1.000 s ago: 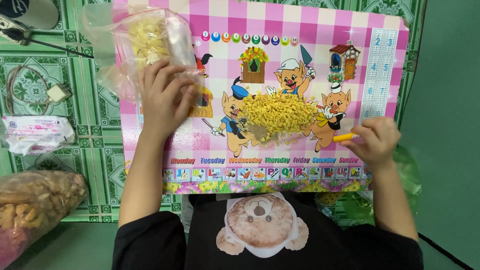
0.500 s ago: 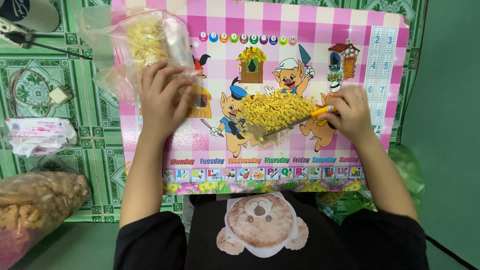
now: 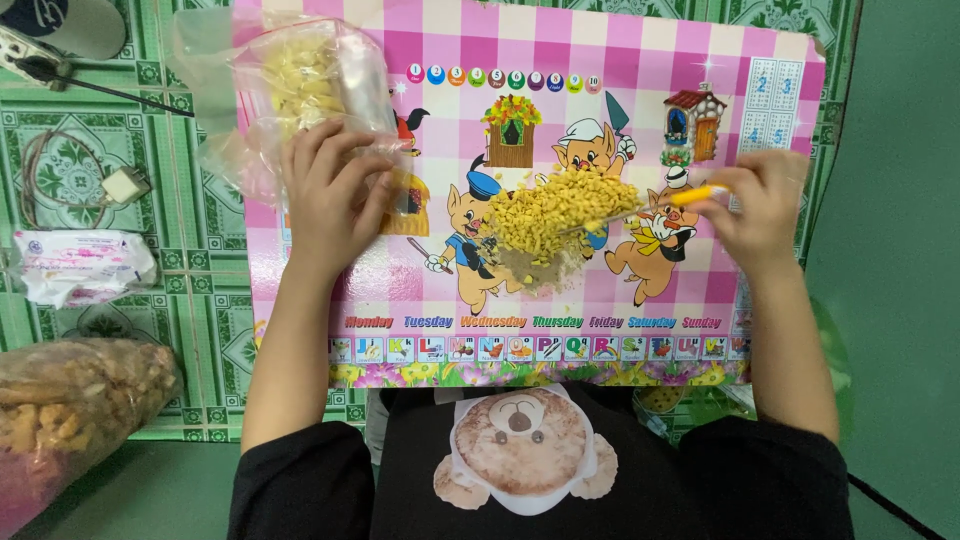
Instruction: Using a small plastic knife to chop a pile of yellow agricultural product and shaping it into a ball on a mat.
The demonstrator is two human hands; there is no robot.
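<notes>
Leaning over a pink checked board (image 3: 700,80) printed with cartoon pigs, the person in a black shirt had both forearms stretched forward across it. Nearest the body ran the board's lower strip of small picture squares, and off to the left a clear bag of brown snacks (image 3: 70,400) lay on the green patterned floor mat (image 3: 200,260). Farther up, a heap of small yellow pieces (image 3: 560,210) sat near the middle of the board, with fine crumbs at its near edge. The right hand (image 3: 760,200) had its fingers closed around the yellow handle of a thin tool (image 3: 650,205) (its blade blurred), the tip reaching into the heap's right side. The left hand (image 3: 330,190) lay palm down, fingers spread and loosely curved over the lower end of a clear plastic bag (image 3: 300,90) holding more yellow pieces, at the board's far left corner. Beside it on the mat were a white wrapped packet (image 3: 80,265) and a coiled cable with a plug (image 3: 110,185).
</notes>
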